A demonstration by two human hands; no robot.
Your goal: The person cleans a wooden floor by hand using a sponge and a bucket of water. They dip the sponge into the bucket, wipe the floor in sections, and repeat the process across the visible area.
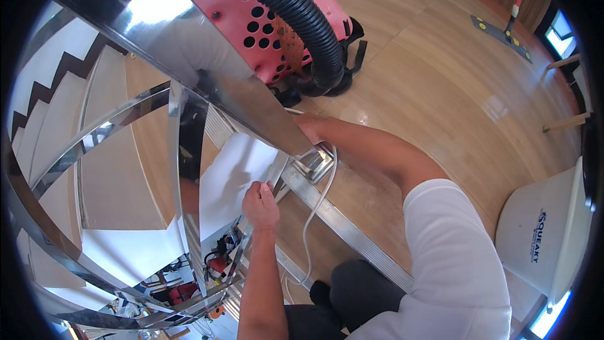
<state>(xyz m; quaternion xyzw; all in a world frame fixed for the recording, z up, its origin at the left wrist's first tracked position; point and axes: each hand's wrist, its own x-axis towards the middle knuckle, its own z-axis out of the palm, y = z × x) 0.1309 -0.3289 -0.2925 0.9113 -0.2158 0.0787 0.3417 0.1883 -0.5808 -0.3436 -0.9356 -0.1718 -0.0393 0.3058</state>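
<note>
My right hand [309,127] reaches beside the metal newel post of the stair railing. Its fingers are mostly hidden behind the shiny square handrail [222,71], so what they touch cannot be told. A white cord [314,215] runs from near that hand down past the post base [318,163] towards my knees. My left hand [262,205] is raised with curled fingers in front of the white stair side panel [236,174]; whether it holds something small is unclear. A ribbed black hose [311,9] arches over a pink perforated plastic piece [255,28] beyond the handrail.
Curved metal railing bars [174,165] and wooden stair treads [122,179] lie to the left. A ridged metal edge strip [351,236] crosses the floor before me. A white tub [538,231] stands at right, a flat mop [502,38] at upper right. Assorted items lie below, beyond the railing.
</note>
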